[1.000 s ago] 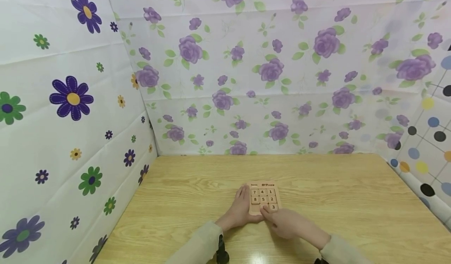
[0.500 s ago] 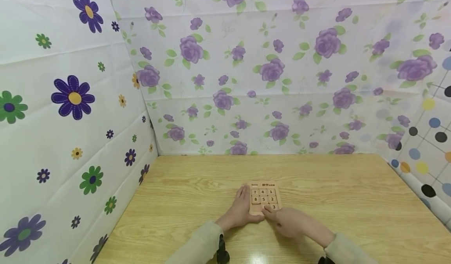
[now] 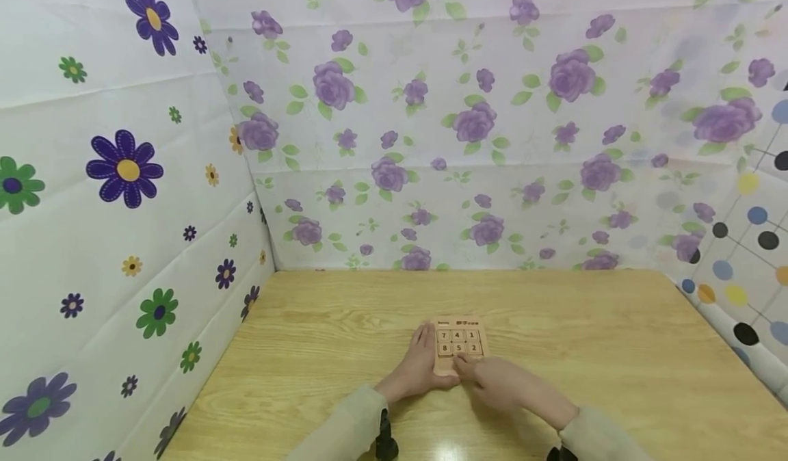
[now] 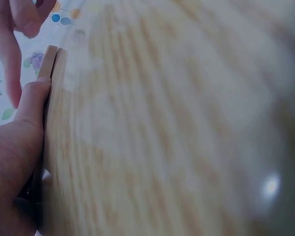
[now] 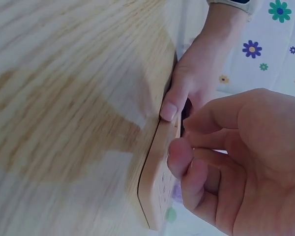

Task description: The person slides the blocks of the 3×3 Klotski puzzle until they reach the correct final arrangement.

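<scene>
A pale wooden number slide puzzle [image 3: 463,322] lies on the table in the head view, its top rows reading 7 4 1 and 8 5 2. My left hand [image 3: 415,366] grips its left side, fingers along that edge and thumb [image 5: 170,109] at the near edge. Over the bottom row, my right hand [image 3: 500,383] has its fingertips right at the tiles, hiding most of that row. In the right wrist view the right hand [image 5: 260,162] has loosely bent fingers, close over the puzzle's face [image 5: 163,189].
The wood-grain table [image 3: 320,351] carries the puzzle. Behind it hangs a white cloth with purple roses [image 3: 388,174]. A flowered cloth [image 3: 129,242] borders the left, and a dotted cloth [image 3: 732,269] stands at the right.
My right hand has shifted slightly left and up over the bottom row, and now covers the 3 tile that showed before. The left hand keeps its grip in the same place.
</scene>
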### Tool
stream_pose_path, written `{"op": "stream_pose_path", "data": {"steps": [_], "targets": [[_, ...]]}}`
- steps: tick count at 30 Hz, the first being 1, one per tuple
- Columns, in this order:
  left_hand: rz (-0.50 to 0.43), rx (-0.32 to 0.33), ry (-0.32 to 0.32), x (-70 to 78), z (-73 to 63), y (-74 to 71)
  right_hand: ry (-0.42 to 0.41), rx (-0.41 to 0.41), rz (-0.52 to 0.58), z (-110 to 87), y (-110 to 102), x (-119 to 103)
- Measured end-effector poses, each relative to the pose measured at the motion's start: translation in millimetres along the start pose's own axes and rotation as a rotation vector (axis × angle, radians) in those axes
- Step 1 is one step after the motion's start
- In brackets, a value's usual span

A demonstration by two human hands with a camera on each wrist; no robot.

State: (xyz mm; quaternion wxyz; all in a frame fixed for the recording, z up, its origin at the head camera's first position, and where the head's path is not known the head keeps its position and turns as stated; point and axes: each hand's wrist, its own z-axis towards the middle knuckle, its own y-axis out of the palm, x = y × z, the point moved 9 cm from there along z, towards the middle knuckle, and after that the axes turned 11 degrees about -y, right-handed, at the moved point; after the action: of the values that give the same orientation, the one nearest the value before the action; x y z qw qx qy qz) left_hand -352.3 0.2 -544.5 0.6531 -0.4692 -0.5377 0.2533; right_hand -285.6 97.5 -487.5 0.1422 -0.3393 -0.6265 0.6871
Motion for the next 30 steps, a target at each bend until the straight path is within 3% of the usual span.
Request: {"op": "stream_pose_path", "data": {"steps": [15,30], "targets": [[0.018,0.016,0.035,3.9,-0.9,-4.4,0.054,0.022,-0.071,27.5,3,5],[0.035,-0.002,0.027,6.9,-2.1,-6.2,0.086,0.015,-0.134,33.4,3,4]]}}
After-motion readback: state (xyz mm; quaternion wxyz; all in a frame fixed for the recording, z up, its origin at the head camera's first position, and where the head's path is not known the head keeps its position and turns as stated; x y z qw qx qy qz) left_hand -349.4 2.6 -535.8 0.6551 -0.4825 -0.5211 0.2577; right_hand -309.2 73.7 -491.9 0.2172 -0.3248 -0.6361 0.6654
